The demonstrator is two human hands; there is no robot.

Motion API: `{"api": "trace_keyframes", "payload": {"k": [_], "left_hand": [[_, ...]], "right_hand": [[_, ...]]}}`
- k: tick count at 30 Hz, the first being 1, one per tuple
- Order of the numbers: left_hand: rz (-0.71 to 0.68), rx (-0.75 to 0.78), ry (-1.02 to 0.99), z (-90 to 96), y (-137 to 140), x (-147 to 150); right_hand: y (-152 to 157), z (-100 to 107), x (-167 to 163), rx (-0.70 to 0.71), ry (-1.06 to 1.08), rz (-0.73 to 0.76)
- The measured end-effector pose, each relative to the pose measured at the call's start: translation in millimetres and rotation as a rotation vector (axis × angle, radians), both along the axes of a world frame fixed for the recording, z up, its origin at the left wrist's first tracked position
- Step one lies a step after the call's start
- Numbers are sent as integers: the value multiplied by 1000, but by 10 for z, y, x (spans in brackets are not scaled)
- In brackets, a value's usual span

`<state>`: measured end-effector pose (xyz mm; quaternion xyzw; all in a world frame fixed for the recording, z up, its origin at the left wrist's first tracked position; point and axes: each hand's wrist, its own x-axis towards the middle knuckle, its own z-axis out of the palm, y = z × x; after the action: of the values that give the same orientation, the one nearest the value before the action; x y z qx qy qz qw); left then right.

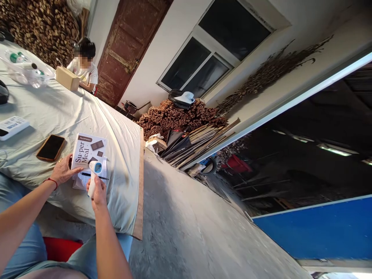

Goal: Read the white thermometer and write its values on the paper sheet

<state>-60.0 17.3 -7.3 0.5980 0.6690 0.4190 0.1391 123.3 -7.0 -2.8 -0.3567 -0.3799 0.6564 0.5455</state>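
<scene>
My left hand grips the lower left corner of a white "Su-per Meal" box, thumb across its lower edge and fingers along its left side. The box has brown lettering and pictures of chocolate pieces. In my right hand is a white and blue infrared thermometer, held by its handle in front of the box's lower right part. Its small blue screen faces me. Printed papers lie under and below the box, with a dark pen across them, partly hidden by the thermometer.
A phone and a white device lie left on the cloth-covered table. Farther back are a cardboard box, a plastic bag of bottles and a seated person. Stacked wood stands beyond the table's right edge.
</scene>
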Motion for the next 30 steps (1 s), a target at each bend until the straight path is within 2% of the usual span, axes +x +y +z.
{"api": "trace_keyframes", "payload": {"k": [8, 13, 16, 18, 19, 21, 23, 26, 28, 30], "left_hand": [[5, 105, 134, -116, 1, 9], [49, 120, 238, -155, 11, 35], [105, 68, 263, -171, 20, 34], [134, 29, 269, -179, 29, 25], [143, 15, 274, -182, 34, 20], [147, -5, 285, -186, 42, 13], [149, -22, 291, -192, 48, 12], [154, -35, 281, -207, 65, 13], [167, -15, 260, -218, 80, 4], [196, 36, 219, -218, 80, -8]], "right_hand": [[-254, 217, 130, -18, 73, 83], [-266, 167, 258, 62, 14, 77], [-106, 82, 519, 157, -276, -61], [49, 18, 773, 228, -622, -224], [129, -15, 909, 226, -829, -302], [270, -87, 1168, 126, -1192, -371], [366, -156, 1369, 63, -1416, -383], [425, -219, 1485, 177, -1575, -451], [435, -225, 1417, 310, -1610, -517], [448, -213, 1248, 418, -1598, -499]]}}
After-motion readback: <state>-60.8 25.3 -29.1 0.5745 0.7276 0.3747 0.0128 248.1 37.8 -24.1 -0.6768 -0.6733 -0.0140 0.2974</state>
